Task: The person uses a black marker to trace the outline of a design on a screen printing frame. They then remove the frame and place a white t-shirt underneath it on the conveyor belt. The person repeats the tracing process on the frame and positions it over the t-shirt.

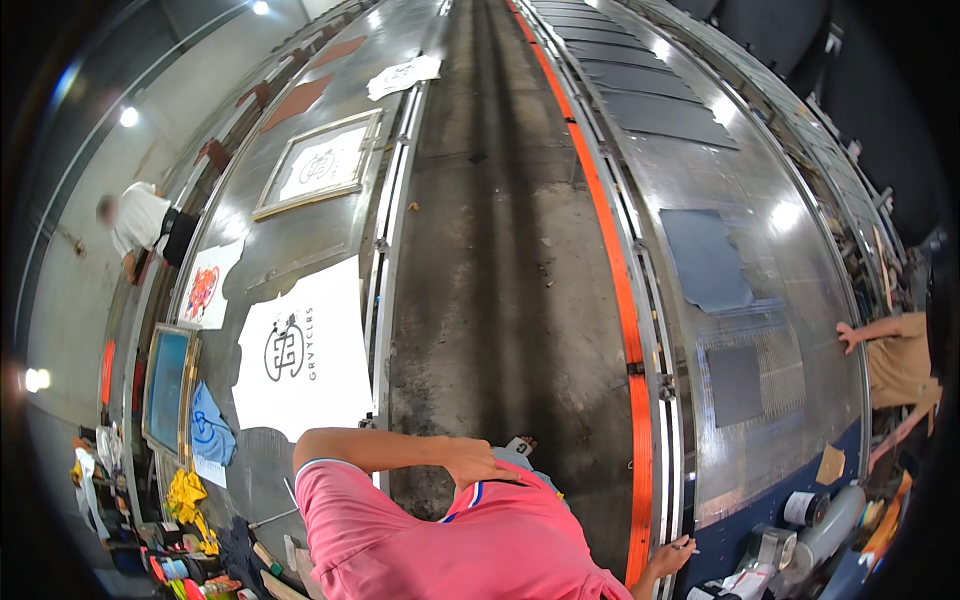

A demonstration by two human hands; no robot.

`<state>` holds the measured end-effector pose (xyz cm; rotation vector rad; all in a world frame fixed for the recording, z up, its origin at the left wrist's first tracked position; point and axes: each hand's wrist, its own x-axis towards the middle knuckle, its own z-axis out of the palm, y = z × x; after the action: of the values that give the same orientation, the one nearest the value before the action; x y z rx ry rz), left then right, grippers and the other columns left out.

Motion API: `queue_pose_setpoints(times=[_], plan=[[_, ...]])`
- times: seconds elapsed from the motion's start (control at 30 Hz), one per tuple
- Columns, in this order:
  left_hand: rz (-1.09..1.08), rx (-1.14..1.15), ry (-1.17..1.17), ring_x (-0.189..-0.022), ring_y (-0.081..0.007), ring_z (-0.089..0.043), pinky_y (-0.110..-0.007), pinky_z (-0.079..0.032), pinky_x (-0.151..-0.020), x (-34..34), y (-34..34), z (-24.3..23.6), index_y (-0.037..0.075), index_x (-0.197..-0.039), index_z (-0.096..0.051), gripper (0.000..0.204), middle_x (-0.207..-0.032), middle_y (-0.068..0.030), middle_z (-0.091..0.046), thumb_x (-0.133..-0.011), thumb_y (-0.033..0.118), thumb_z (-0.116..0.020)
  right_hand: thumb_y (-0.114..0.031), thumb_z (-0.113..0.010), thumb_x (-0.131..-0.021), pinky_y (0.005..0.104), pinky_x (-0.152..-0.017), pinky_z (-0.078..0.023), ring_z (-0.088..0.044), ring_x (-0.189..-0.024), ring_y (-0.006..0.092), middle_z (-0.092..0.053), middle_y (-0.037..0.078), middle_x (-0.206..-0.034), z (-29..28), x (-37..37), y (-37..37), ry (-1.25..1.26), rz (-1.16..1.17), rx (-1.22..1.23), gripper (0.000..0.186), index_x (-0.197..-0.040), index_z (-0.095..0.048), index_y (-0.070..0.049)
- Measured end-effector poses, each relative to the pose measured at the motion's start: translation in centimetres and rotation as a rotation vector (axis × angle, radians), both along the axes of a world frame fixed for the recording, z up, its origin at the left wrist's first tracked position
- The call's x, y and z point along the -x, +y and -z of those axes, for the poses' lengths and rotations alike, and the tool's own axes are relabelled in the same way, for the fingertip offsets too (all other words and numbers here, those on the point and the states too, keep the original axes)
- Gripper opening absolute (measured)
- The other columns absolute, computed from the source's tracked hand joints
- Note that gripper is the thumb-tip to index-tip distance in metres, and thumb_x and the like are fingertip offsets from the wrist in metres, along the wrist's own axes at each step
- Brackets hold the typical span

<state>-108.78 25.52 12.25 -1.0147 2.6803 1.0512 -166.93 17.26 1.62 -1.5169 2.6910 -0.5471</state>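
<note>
My left hand (pixel 468 462) is bent across my chest, its fingers closed on the front of my pink shirt (pixel 450 550) by the collar. My right hand (pixel 670 556) is low at the right, beside the metal rail of the right-hand table (pixel 750 480), its fingers closed on something small that I cannot make out. On the left-hand table (pixel 240 240), a white printed shirt piece (pixel 270 390) lies nearest my left arm, with a blue cloth (pixel 212 425) and yellow cloth (pixel 188 500) beside it.
A long aisle (pixel 485 300) runs between both tables. Framed screens (pixel 168 390) and fabric panels (pixel 705 260) lie on them. An orange strip (pixel 618 300) edges the right one. A co-worker (pixel 140 225) stands at far left, another (pixel 895 365) at right. Cans (pixel 805 510) crowd the lower right.
</note>
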Motion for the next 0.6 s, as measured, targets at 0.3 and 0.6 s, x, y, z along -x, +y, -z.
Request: queue_pose_setpoints(times=[0.3,0.6], plan=[[0.001,0.008,0.054,-0.076,-0.044,-0.068,-0.056,-0.053,-0.064,-3.5,0.5,2.1,0.01,-0.16,-0.035,0.117,-0.087,-0.0194,-0.072,-0.062,0.056,-0.082,-0.034,-0.053,-0.108,0.0466,-0.099,-0.051,-0.065,-0.117,0.0416,-0.069,0.023,-0.128,1.3,-0.5,0.7,-0.032,0.09,-0.045,0.044,-0.131,-0.064,0.001],[-0.169,-0.053,-0.064,-0.074,-0.0411,-0.07,-0.05,-0.056,-0.067,-4.4,0.0,5.3,0.015,-0.124,-0.066,0.057,-0.082,-0.0218,-0.072,-0.076,0.042,-0.081,-0.024,-0.064,-0.098,0.0499,-0.104,-0.05,-0.062,-0.124,0.0405,-0.071,0.021,-0.12,1.8,-0.4,-1.2,-0.055,0.047,0.198,0.036,-0.127,-0.067,-0.003]])
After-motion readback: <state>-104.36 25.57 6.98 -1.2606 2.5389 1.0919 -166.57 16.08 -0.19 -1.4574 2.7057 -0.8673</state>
